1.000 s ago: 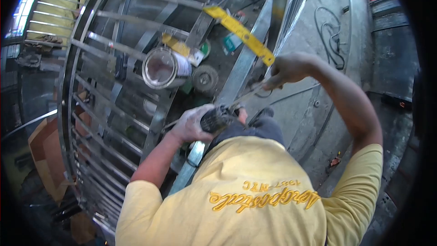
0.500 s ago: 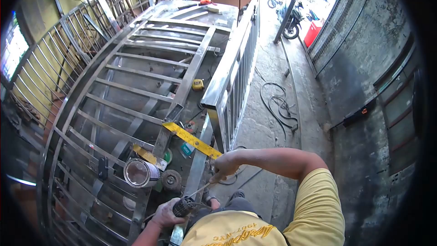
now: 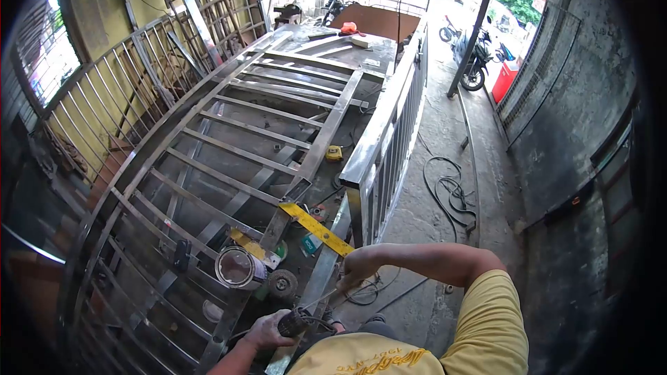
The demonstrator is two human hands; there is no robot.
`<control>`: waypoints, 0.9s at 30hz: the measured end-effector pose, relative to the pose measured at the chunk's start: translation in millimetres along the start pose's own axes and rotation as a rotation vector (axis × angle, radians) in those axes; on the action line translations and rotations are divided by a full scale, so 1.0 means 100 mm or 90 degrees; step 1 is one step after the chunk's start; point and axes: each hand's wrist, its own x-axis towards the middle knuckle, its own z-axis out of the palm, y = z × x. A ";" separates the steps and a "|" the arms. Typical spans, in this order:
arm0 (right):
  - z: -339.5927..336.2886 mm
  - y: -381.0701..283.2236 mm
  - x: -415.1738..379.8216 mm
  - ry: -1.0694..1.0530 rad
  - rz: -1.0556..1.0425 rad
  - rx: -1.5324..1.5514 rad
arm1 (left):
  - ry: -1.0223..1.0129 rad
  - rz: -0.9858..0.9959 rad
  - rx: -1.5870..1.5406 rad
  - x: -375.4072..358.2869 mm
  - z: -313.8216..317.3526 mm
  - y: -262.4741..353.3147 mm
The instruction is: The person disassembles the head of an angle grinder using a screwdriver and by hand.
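At the bottom, my left hand [image 3: 265,332] is wrapped round a dark, ribbed cylindrical tool [image 3: 294,322] with a cable beside it. My right hand [image 3: 357,268] is closed at the end of a thin rod [image 3: 321,300] that runs up from the tool. The yellow flat bar [image 3: 316,228] reaches from the metal frame's corner to my right hand; whether my fingers touch it is unclear. Left of the hands are an open paint can [image 3: 237,267] and a round abrasive wheel [image 3: 282,283].
A large barred metal frame [image 3: 240,182] fills the left and centre. A second railing [image 3: 381,121] stands upright along its right side. The yellow tape measure [image 3: 334,153] lies between them. Looped cable [image 3: 445,184] is on the floor to the right, near a stained wall [image 3: 556,167].
The camera view has tilted up and turned left, so the scene sits lower and further right. Both hands keep nearly the same grip, with the rod still between them.
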 end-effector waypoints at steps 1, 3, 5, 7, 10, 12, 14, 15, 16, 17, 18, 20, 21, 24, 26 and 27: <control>-0.05 -0.07 -0.08 0.038 -0.019 -0.053 | 0.007 0.011 -0.002 0.01 -0.01 -0.03; 0.12 0.11 -0.06 0.245 -0.178 -0.198 | 0.020 0.030 -0.014 0.01 0.03 -0.10; 0.20 0.17 -0.08 0.370 -0.296 -0.292 | 0.012 0.002 0.032 -0.01 0.00 -0.03; 0.10 0.09 -0.09 0.335 -0.296 -0.312 | 0.012 0.010 0.037 -0.02 0.01 -0.01; -0.16 -0.10 0.00 0.056 -0.126 -0.192 | 0.048 0.095 0.064 -0.01 0.05 -0.12; -0.17 0.01 0.14 -0.078 -0.084 -0.067 | 0.021 0.091 0.075 0.04 0.10 -0.28; -0.11 0.15 0.25 -0.079 -0.141 -0.075 | 0.047 0.107 0.064 0.02 0.09 -0.23; -0.11 0.11 0.17 -0.047 -0.074 -0.030 | 0.095 0.156 0.094 0.03 0.17 -0.36; 0.08 0.27 0.14 0.064 -0.144 0.055 | 0.027 0.053 0.016 0.00 0.02 -0.06; -0.13 -0.15 -0.12 0.166 -0.117 -0.185 | 0.046 0.060 0.014 0.00 0.01 -0.06; -0.02 -0.16 -0.08 0.230 -0.185 -0.241 | 0.067 0.073 0.019 -0.02 0.03 -0.08; 0.09 -0.03 -0.08 0.385 -0.312 -0.339 | 0.055 0.034 0.001 -0.04 0.00 0.01; 0.06 -0.05 -0.05 0.280 -0.245 -0.251 | 0.074 0.055 -0.012 -0.04 0.03 -0.03; -0.12 -0.11 0.05 -0.001 -0.034 -0.040 | 0.062 0.041 -0.037 -0.05 0.04 -0.06; -0.29 -0.15 0.19 -0.163 0.089 0.059 | 0.066 0.051 -0.015 -0.08 0.06 -0.07; -0.38 -0.22 0.20 -0.204 0.129 0.073 | 0.072 0.057 -0.012 -0.08 0.07 -0.08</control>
